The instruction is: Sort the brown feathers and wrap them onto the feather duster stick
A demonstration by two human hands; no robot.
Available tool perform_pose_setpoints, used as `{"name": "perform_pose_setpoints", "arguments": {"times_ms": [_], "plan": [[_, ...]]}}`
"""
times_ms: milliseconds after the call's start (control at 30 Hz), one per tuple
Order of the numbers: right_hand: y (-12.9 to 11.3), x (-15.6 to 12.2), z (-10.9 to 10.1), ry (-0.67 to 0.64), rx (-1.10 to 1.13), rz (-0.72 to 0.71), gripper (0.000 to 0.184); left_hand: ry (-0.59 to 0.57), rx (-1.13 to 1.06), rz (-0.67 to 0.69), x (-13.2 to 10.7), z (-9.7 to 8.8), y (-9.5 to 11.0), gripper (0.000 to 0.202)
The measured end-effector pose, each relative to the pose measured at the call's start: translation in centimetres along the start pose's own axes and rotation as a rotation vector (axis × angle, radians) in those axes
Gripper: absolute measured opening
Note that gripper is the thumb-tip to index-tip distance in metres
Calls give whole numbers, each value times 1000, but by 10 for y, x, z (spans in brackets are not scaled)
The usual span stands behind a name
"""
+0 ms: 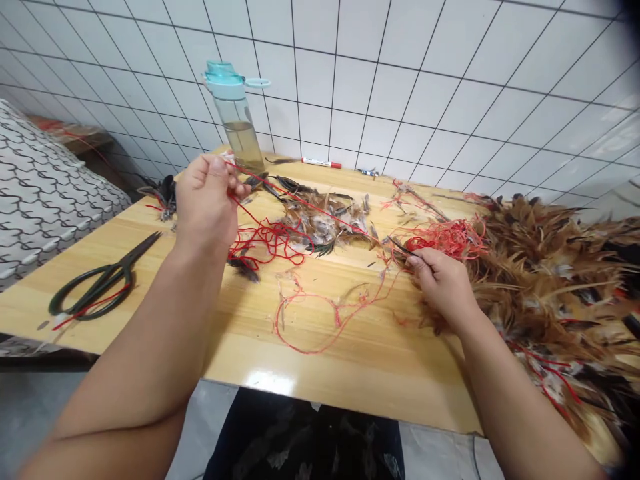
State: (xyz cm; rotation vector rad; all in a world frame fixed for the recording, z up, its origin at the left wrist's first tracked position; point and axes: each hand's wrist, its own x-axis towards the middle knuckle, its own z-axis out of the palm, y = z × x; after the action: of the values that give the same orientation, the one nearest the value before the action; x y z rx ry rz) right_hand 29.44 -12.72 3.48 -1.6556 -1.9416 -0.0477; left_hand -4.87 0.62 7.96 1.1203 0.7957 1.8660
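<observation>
My left hand (210, 193) is raised over the table's left half, its fingers closed on a red string (310, 202). That string runs taut down to the right, to the tip of a slim dark feather (401, 247). My right hand (445, 283) pinches the feather between thumb and fingers, low over the table; whether more is inside the grip is hidden. Slack red string (273, 243) lies tangled below my left hand. Between the hands sits a pile of brown and black feathers (325, 217). Beside my right hand is a heap of red thread (445, 237).
Black-handled scissors (107, 280) lie on the left of the wooden table (320, 383). A bottle with a turquoise lid (237, 120) stands near the tiled wall (360, 80). A red-and-white marker (321, 163) lies behind the feathers. Brown feather bundles (555, 273) crowd the right side.
</observation>
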Motion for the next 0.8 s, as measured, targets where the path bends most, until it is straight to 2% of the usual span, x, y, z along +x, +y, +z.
{"name": "perform_pose_setpoints", "arguments": {"times_ms": [100, 267, 400, 533, 600, 633, 667, 700, 767, 800], "plan": [[3, 1, -2, 7, -7, 28, 26, 120, -3, 26, 5, -6, 3, 32], [7, 3, -5, 31, -18, 93, 26, 128, 32, -104, 2, -2, 1, 32], [14, 3, -8, 77, -68, 128, 26, 212, 33, -115, 4, 1, 4, 34], [21, 5, -11, 130, -109, 96, 24, 377, 44, -95, 21, -18, 5, 34], [21, 5, -11, 152, -112, 84, 23, 440, 152, -51, 29, -29, 0, 29], [19, 5, -11, 155, -107, 75, 24, 435, 256, 21, 29, -32, -3, 24], [17, 5, -10, 154, -101, 61, 25, 389, 384, 131, 26, -31, -5, 15], [13, 4, -9, 146, -92, 41, 25, 296, 516, 265, 19, -27, -7, 8], [2, 2, -7, 118, -72, -32, 25, -7, 697, 515, -7, -9, -9, 20], [-5, 0, -6, 102, -63, -81, 25, -211, 706, 553, -25, 3, -8, 24]]}}
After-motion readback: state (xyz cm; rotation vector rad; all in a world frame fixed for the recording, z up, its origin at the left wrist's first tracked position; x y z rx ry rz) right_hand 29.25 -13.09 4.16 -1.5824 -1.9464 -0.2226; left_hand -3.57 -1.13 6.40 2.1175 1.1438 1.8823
